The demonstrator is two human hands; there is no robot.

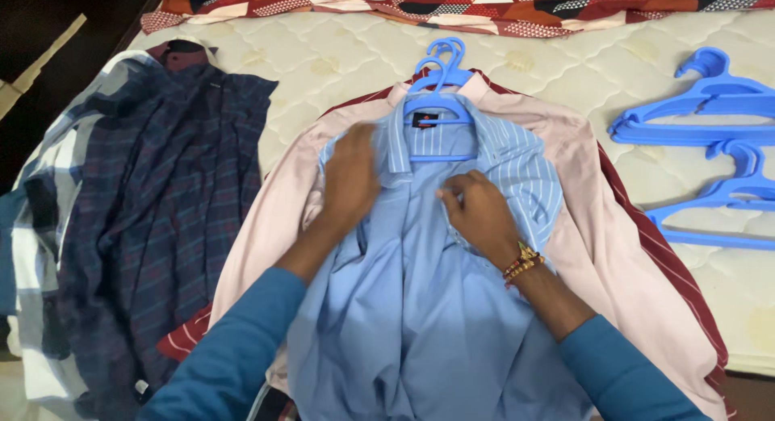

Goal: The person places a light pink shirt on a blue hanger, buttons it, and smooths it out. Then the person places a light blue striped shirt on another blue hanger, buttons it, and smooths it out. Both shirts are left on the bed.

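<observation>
I'm at the buttoning step: the blue shirt [420, 308] lies on its hanger [440, 106] atop a pink shirt [581, 227] on the mattress [323, 58]. My left hand [349, 175] lies open, flat by the collar, pressing the cloth; my right hand [478, 209] pinches the placket near the top. I judge the next move needs both edges lined up, the button fed through.

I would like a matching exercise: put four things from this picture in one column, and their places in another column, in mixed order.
Things:
1. light blue striped shirt
2. dark checked shirt
3. spare blue plastic hangers
4. red patterned cloth

Places:
A. far edge of the mattress
B. under both hands, left hand, right hand
C. right side of the mattress
D. left side of the mattress

Pairs: 1-B, 2-D, 3-C, 4-A
</observation>
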